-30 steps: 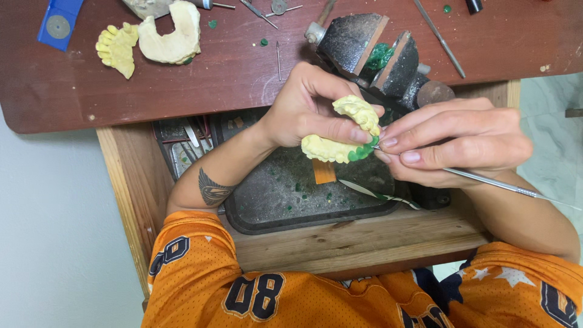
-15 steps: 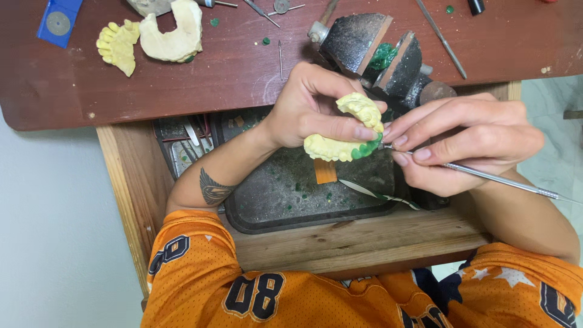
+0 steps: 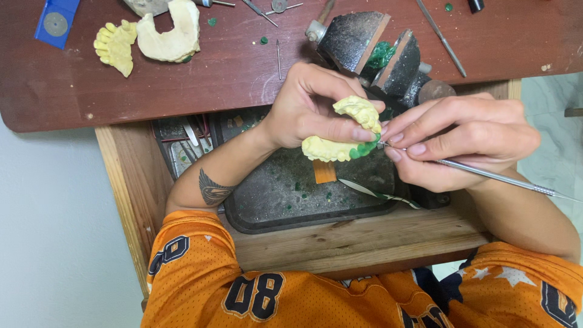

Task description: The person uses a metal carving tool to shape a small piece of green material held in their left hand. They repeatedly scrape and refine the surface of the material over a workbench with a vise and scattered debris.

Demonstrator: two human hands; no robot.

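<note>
Worktop (image 3: 182, 85): dark red wood, above an open drawer holding a black tray (image 3: 273, 206).
Left hand (image 3: 310, 106): closed around a yellow dental cast (image 3: 349, 130) (green wax at one end).
Right hand (image 3: 461, 140): fingers pinched on a thin metal carving tool (image 3: 504, 179), tip at the wax.

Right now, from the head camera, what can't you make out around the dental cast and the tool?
- Tip of the metal instrument: hidden behind the right hand fingers where it meets the green wax.
- Underside of the yellow dental cast: covered by the left hand.
- Instrument's far end: runs out past the right frame edge.
- Tools in the drawer: partly hidden under the desk edge, too small to identify.
</note>
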